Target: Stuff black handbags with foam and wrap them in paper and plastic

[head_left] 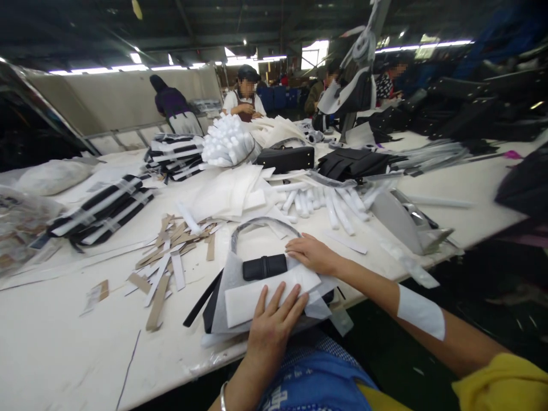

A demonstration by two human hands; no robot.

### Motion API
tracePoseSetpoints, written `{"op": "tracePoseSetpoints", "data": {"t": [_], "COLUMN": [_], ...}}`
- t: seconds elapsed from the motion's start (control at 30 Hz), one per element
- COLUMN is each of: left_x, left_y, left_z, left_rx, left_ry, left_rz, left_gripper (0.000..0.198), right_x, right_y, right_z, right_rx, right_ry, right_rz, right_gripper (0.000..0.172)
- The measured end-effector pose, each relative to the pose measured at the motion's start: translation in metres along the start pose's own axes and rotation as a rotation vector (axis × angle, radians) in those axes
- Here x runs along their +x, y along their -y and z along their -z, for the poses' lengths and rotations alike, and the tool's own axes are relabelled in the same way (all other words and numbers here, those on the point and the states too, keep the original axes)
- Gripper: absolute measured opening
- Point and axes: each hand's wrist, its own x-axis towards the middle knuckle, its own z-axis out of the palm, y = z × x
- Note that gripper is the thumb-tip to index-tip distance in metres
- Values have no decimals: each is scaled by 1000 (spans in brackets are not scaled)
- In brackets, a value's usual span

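A dark handbag (pixel 210 313) lies at the near table edge, mostly covered by translucent wrapping paper (pixel 231 282). Its looped handle (pixel 261 220) has a clear wrap and arches away from me. A black strap closure (pixel 264 267) shows on top of the paper. Across the bag's near part rests a white foam sheet (pixel 244 305). My left hand (pixel 274 319) presses on this sheet, fingers spread and flat. My right hand (pixel 311 254) lies at the bag's right side by the handle's base, fingers stretched out over the paper and the sheet's far corner.
Cardboard and paper strips (pixel 165 265) are scattered on the left. Wrapped black bundles (pixel 103 211) lie beyond them. Further back are foam sheets (pixel 218 191), white foam rolls (pixel 338 208), a black bag (pixel 286 158) and a white foam heap (pixel 229 140). Several people work behind.
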Motion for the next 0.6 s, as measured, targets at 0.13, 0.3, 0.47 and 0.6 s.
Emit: {"op": "tracePoseSetpoints", "data": {"t": [0.13,0.3,0.47,0.6], "left_x": [0,0,4,7], "left_y": [0,0,1,-1], "left_z": [0,3,10,14], "left_rx": [-29,-49,10,37], "left_ry": [-2,51,78,103], "left_rz": [11,18,-25,-31], "left_gripper": [44,47,45,44], "right_x": [-93,-192,-193,-194], "right_y": [-1,17,39,58], "right_z": [-8,-65,-108,-114], "right_rx": [237,417,913,1140], "right_ry": [-610,-577,-497,-435], "right_rz": [-217,-659,-818,-787], "right_gripper": [27,31,46,46]}}
